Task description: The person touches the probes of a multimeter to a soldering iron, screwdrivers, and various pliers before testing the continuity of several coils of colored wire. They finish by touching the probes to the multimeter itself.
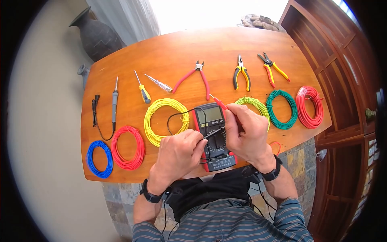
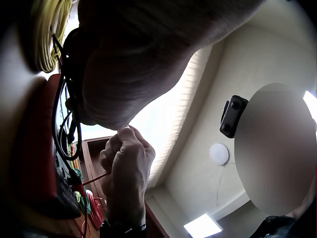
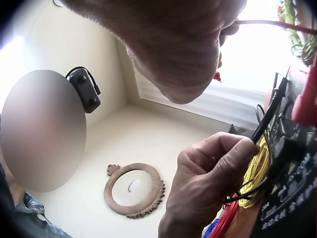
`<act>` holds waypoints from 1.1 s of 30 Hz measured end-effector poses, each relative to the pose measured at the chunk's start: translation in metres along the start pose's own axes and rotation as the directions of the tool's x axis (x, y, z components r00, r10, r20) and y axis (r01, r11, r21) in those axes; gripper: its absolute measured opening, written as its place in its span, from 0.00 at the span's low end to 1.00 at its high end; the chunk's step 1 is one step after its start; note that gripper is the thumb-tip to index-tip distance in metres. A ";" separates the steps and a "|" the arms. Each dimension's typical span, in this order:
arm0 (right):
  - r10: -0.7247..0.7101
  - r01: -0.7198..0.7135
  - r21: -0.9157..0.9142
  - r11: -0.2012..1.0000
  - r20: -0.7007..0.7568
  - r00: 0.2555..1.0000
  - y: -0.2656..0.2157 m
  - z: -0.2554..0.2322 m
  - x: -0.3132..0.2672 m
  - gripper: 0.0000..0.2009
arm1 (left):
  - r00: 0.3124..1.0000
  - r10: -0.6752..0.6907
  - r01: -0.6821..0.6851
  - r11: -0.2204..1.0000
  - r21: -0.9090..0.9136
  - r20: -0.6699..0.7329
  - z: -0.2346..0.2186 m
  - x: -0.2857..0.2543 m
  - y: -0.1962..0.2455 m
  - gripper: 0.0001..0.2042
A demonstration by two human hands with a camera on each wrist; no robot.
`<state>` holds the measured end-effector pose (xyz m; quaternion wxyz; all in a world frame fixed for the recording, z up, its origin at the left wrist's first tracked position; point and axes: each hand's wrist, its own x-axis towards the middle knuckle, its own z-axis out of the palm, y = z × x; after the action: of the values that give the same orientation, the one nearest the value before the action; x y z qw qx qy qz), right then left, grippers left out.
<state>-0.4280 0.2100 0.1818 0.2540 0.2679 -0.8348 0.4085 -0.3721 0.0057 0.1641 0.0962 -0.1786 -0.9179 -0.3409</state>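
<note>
A digital multimeter [image 1: 221,160] in a red holster lies near the table's front edge, between the two hands. My left hand [image 1: 177,152] pinches a black test probe [image 1: 214,133] between thumb and forefinger; its tip points right, over the meter's dial. In the right wrist view the probe [image 3: 270,110] shows clearly in those fingers. My right hand [image 1: 250,130] grips a red test probe [image 1: 219,102], tip pointing up and left past the meter's display. Its red lead [image 3: 277,24] trails from that hand. The black lead [image 1: 169,124] loops over the meter's left side.
Yellow [image 1: 150,122], red [image 1: 117,148], blue [image 1: 91,159], green [image 1: 275,111] and other wire coils lie around. Farther back are a soldering iron [image 1: 115,105], screwdriver [image 1: 144,93], voltage tester [image 1: 160,84], red-handled cutters [image 1: 204,82], long-nose pliers [image 1: 236,76] and wire strippers [image 1: 269,74].
</note>
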 end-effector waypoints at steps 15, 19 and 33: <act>0.010 -0.009 0.038 0.999 -0.029 1.000 -0.005 -0.001 0.003 0.04 | 0.999 -0.047 0.047 0.999 -0.011 0.023 -0.006 -0.012 0.003 0.05; 0.023 -0.021 0.045 0.999 -0.039 0.999 -0.002 -0.004 0.003 0.04 | 0.999 -0.052 0.052 0.999 -0.008 0.015 -0.006 -0.010 0.006 0.05; 0.075 -0.073 0.018 0.997 -0.133 0.988 0.007 -0.013 0.003 0.03 | 0.995 -0.051 0.049 0.998 -0.026 -0.082 -0.010 -0.002 0.007 0.04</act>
<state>-0.4320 0.2236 0.1874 0.2924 0.2102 -0.8226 0.4401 -0.3670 0.0037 0.1754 0.1234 -0.1426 -0.9132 -0.3612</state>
